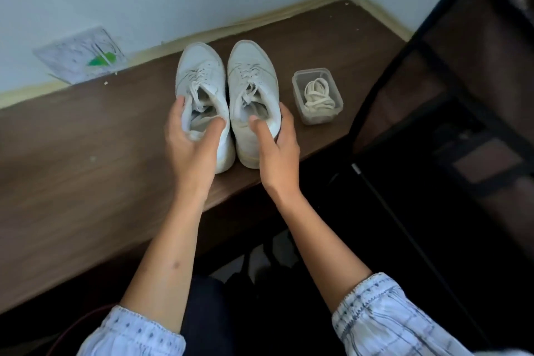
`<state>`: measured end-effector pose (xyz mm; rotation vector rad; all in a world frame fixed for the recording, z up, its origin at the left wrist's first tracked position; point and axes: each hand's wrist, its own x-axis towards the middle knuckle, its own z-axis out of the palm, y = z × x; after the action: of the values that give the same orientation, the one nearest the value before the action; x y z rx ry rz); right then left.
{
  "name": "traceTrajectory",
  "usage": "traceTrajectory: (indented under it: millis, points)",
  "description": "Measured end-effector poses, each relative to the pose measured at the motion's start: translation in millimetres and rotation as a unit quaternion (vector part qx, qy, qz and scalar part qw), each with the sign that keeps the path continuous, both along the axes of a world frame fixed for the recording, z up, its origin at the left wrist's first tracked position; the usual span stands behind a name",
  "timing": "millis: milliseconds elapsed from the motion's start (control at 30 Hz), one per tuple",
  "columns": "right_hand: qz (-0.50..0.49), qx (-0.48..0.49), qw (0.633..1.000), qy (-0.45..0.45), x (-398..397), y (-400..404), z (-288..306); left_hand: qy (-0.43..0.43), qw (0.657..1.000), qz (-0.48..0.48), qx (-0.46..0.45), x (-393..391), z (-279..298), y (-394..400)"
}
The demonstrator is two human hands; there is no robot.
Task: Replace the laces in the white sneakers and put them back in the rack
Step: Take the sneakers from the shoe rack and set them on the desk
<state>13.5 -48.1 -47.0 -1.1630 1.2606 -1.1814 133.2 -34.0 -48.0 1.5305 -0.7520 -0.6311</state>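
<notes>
Two white sneakers stand side by side on the brown table (86, 139), toes pointing away from me. My left hand (190, 144) grips the heel of the left sneaker (200, 72), thumb on its inner rim and fingers on the outer side. My right hand (276, 144) grips the heel of the right sneaker (251, 72) the same way. Both shoes carry loosened laces. To their right a clear plastic box (297, 87) holds a coil of cream laces (318, 95).
A dark fabric shoe rack (468, 81) stands at the right beside the table. A spotted sheet with a green patch (83, 55) leans against the wall at the back left. The table's front edge runs diagonally under my forearms.
</notes>
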Motion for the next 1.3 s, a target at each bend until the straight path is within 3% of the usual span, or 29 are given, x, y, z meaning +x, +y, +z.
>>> traceTrajectory:
  millis: [467, 1167, 1300]
  points:
    - [0.131, 0.012, 0.981, 0.143, -29, 46, 32, -0.01, 0.994, -0.034, 0.099, -7, 36, 60]
    - [0.104, -0.01, 0.988, 0.112, -18, 43, 12, 0.004, 0.998, -0.026, 0.05, -9, 20, 58]
    - [0.095, -0.035, 0.992, 0.071, -15, 40, 4, -0.029, 0.999, -0.002, 0.019, -12, 13, 58]
